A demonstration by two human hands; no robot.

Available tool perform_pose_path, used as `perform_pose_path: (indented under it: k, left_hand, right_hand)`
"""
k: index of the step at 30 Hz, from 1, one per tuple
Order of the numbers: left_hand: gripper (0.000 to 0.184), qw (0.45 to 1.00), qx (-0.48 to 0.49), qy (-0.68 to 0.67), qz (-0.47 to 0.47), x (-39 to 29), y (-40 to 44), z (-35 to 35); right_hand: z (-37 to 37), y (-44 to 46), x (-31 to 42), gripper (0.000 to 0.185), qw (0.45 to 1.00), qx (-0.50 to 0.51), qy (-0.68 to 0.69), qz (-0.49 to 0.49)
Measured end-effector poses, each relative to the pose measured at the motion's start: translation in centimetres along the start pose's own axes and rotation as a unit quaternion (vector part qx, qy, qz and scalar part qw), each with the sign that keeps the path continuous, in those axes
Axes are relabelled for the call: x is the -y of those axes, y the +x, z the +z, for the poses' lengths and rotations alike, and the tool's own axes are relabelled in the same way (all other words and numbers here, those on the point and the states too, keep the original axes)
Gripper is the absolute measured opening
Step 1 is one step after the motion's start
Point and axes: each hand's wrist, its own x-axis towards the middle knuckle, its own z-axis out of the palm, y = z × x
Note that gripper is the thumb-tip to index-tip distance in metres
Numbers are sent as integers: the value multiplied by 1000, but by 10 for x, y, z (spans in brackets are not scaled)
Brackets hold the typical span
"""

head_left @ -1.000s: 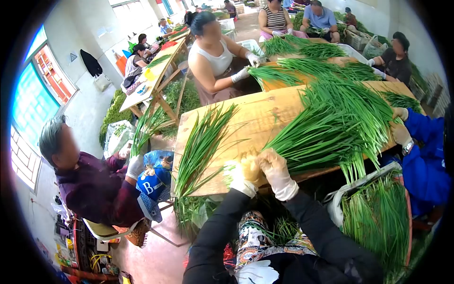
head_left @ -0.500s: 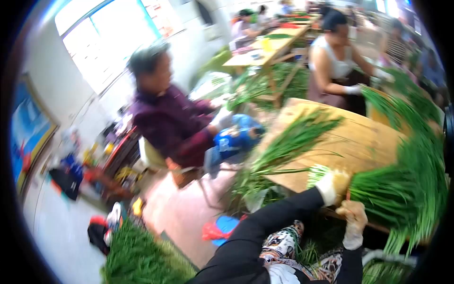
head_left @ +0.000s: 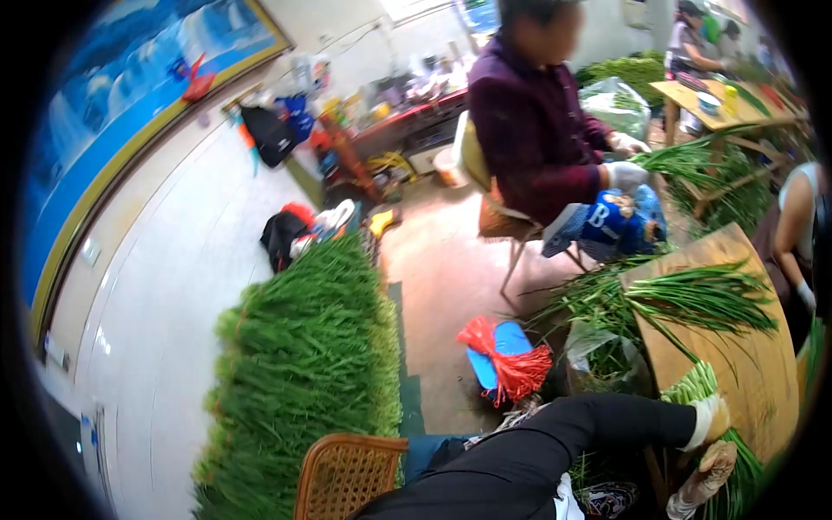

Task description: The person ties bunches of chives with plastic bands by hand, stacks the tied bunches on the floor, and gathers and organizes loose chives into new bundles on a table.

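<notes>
Wooden table (head_left: 767,381), flat; gloved L hand (head_left: 718,420) clasped round slim green stalks (head_left: 692,384); R hand (head_left: 714,466) bent adj., grip unclear.

White wall (head_left: 165,347), waterfall picture (head_left: 130,113), pinkish floor (head_left: 442,251), probably a window (head_left: 420,7)

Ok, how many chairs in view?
2: a wicker-backed chair at bottom centre, beside the piled greens; a pale-backed chair under the person in purple. More may be hidden.

Wall (head_left: 186,251): framed waterfall picture (head_left: 121,104); black bag (head_left: 267,134), probably, hanging near it. Foreground: wicker chair (head_left: 348,477). Beyond: co-worker (head_left: 529,130) in purple jacket, seated.
</notes>
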Motion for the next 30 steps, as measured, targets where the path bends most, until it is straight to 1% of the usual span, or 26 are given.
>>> perform_pose_path:
  k: [1,2,3,5,6,7,9,10,12,13,16,17,19,20,21,22,23,24,26,27,28,30]
  left_hand:
    - [42,999,-23,20,-11,1,12,17]
    - [37,999,-25,20,-30,5,38,47]
    - [32,999,-29,5,-28,6,36,43]
    - [34,1000,21,18,7,11,26,21]
    - [36,999,31,7,18,14,25,16]
    - [36,1000,27,8,12,18,32,23]
    - [35,998,8,-54,-15,21,46,38]
    - [35,998,8,-59,-16,21,48,46]
    - [31,995,-81,52,-37,19,44,53]
    - [30,998,-57,15,-28,21,43,45]
    - [35,998,-53,16,-29,20,57,55]
    - [35,998,-52,19,-20,17,56,52]
    - [39,999,32,21,35,15,32,19]
    - [39,999,30,24,30,16,35,24]
    - [39,998,-30,49,40,14,41,34]
    - [40,992,-90,75,52,14,47,43]
    - [38,993,-56,80,71,9,6,0]
    - [38,993,-58,85,65,14,0,1]
    - [37,988,-107,-34,106,29,-15,5]
    - [36,967,-195,-125,109,23,-74,-28]
    - [34,972,-180,-102,113,29,-84,-13]
    - [33,970,-164,-160,84,33,-130,-3]
  right_hand:
    - [5,2,-5,33,999,-10,-45,-17]
    - [9,7,-5,34,997,-12,-75,-27]
    - [9,10,-8,34,995,-12,-97,-35]
    - [8,12,-18,35,989,-17,-138,-50]
    - [6,13,-21,35,986,-21,-154,-58]
    - [6,14,-24,35,983,-24,-172,-66]
    - [4,14,-29,36,974,-31,-206,-84]
    - [2,14,-32,36,970,-34,-222,-95]
    - [-3,13,-38,37,957,-44,-263,-118]
    - [-4,15,-41,38,948,-51,-282,-138]
    - [-8,20,-41,39,900,-90,-350,-246]
    - [-14,24,-38,35,908,-121,-351,-195]
    - [5,42,-12,26,924,-215,-312,-45]
    - [20,52,9,22,928,-242,-283,-9]
    - [36,60,51,25,943,-198,-250,-97]
    - [52,71,83,36,947,-154,-215,-184]
    - [71,87,102,31,970,-131,17,-203]
    - [84,90,114,31,969,-128,23,-208]
    - [109,93,135,24,964,-159,54,-205]
    - [122,89,143,22,970,-145,76,-180]
    - [136,83,151,20,980,-103,104,-136]
    - [172,67,175,17,986,-4,166,-27]
